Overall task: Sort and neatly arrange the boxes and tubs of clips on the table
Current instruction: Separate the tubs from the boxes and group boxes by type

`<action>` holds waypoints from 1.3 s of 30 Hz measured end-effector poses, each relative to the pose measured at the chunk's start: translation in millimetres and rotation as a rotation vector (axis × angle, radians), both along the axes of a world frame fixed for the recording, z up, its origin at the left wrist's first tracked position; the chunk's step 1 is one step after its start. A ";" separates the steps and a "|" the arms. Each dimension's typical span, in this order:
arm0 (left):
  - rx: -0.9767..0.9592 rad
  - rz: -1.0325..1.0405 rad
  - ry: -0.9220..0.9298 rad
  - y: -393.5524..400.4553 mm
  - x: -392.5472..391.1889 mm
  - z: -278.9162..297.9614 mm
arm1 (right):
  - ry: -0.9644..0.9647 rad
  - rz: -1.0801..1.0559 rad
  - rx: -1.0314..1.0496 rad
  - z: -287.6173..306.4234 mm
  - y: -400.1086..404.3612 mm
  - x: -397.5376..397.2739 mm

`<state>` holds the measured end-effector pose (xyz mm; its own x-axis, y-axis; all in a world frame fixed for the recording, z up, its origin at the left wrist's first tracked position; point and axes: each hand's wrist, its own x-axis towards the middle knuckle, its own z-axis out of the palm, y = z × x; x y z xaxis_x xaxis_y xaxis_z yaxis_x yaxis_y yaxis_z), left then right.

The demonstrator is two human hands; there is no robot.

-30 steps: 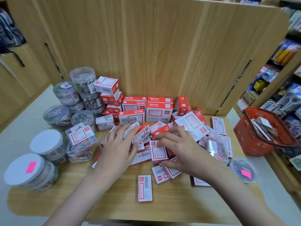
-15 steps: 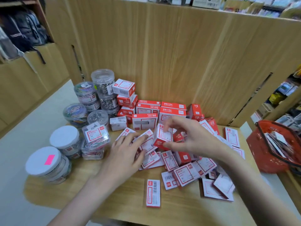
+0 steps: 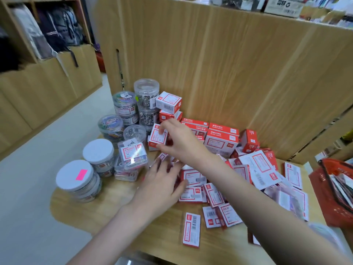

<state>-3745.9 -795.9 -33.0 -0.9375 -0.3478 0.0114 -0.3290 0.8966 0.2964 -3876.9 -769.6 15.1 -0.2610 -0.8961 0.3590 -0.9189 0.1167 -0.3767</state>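
- Head view, looking down at the table [image 3: 114, 217]: right hand [image 3: 181, 142] has reached across to the far left side and is pinching a small red-and-white box [image 3: 158, 136], thumb under the lower edge, fingertips curled over the top.
- That box is held upright-ish, label facing the camera, long side running up and down. It sits just right of the clear tubs [image 3: 133, 119] and just below the little stack of boxes [image 3: 169, 108] against the back wall.
- So my guess is the drop spot is right there: the stack is up and a bit behind the fingers, very near. Only a short lift and set-down looks needed.
- Left hand [image 3: 162, 180] is lower and closer to the body, fingers spread flat on the loose pile of boxes [image 3: 193, 186], pressing rather than gripping anything as far as I can tell.
- Right arm crosses over the left one, so the right hand is clearly the nearer to the stack.
- Rest of the pile is scattered flat to the right, well apart from the tubs. One long box [image 3: 191, 229] lies alone near the front edge, long axis pointing roughly toward the person.
- White-lidded tubs [image 3: 86, 169] stand at the front left, not touched.
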 end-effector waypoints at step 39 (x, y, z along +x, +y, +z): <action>-0.088 -0.128 0.260 0.9 0.6 -7.3 | 0.065 -0.280 0.074 -18.3 194.4 25.0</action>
<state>-3745.3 -795.0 -40.3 -0.9354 -0.2140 0.2815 -0.1351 0.9520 0.2747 -3851.8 -575.2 -3.2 -0.4807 -0.8168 0.3190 -0.8688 0.3943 -0.2995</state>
